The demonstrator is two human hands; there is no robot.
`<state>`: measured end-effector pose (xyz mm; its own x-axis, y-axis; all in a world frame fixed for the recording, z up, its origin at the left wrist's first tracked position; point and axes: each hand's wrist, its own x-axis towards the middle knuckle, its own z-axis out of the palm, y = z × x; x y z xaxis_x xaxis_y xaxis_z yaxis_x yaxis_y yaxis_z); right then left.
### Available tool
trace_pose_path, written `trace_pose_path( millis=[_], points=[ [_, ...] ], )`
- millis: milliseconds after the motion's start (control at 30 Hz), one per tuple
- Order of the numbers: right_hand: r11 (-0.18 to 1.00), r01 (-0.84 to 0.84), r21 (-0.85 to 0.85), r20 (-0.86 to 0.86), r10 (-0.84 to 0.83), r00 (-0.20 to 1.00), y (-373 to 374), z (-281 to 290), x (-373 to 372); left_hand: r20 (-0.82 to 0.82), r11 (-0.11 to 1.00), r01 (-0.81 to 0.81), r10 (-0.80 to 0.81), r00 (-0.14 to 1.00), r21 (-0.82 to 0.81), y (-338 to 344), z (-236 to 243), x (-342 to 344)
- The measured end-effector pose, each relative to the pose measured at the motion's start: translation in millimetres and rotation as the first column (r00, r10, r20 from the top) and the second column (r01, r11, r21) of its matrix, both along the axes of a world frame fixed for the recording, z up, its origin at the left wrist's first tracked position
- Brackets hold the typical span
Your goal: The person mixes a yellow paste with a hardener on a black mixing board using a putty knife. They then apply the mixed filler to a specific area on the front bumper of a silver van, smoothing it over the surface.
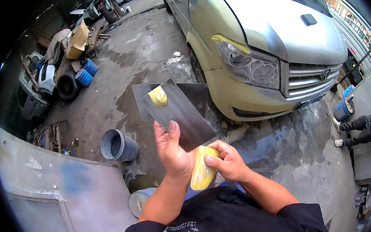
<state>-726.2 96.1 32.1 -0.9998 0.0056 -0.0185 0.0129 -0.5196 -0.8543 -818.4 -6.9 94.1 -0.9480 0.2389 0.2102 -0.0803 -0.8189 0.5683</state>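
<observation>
My left hand grips the near end of a thin dark grey putty board, thumb on top, the board slanting away to the far left. A yellow dab of putty sits on its far end. My right hand is closed around a yellow oblong pack with whitish smears, thumb pressed on its face. The pack is beside my left wrist; whether it touches is unclear. Beyond the board in my hand shows another dark flat sheet, partly covered; what it rests on is hidden.
A van with yellowish patches on its front stands ahead to the right. A grey bucket is on the floor at left, near a grey panel. Blue drums and a tyre lie far left. Another person stands at right.
</observation>
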Motion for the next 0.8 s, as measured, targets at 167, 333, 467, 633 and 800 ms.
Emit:
trace_pose_path(
  millis=[167,333,467,633,800],
  points=[
    [0.987,0.135,0.083,0.003,-0.136,0.991,13,-5,-49,-0.005,0.999,0.021,-0.021,1.0,-0.034,3,-10,-33],
    [0.95,0.308,0.049,0.083,-0.311,0.947,30,-12,-108,-0.018,1.0,0.005,-0.006,1.0,-0.005,-14,-5,-87],
    [0.936,0.351,0.041,0.113,-0.353,0.929,22,-9,-152,-0.102,0.99,-0.022,0.008,0.995,-0.137,-50,-4,-163],
    [0.916,0.396,0.063,0.113,-0.401,0.909,6,3,-204,-0.03,0.971,0.129,-0.137,0.99,-0.201,-76,-10,-238],
    [0.511,0.678,0.529,-0.363,-0.586,0.725,2,36,-235,0.035,0.917,0.332,-0.332,0.942,-0.221,-73,-14,-283]
  ],
)
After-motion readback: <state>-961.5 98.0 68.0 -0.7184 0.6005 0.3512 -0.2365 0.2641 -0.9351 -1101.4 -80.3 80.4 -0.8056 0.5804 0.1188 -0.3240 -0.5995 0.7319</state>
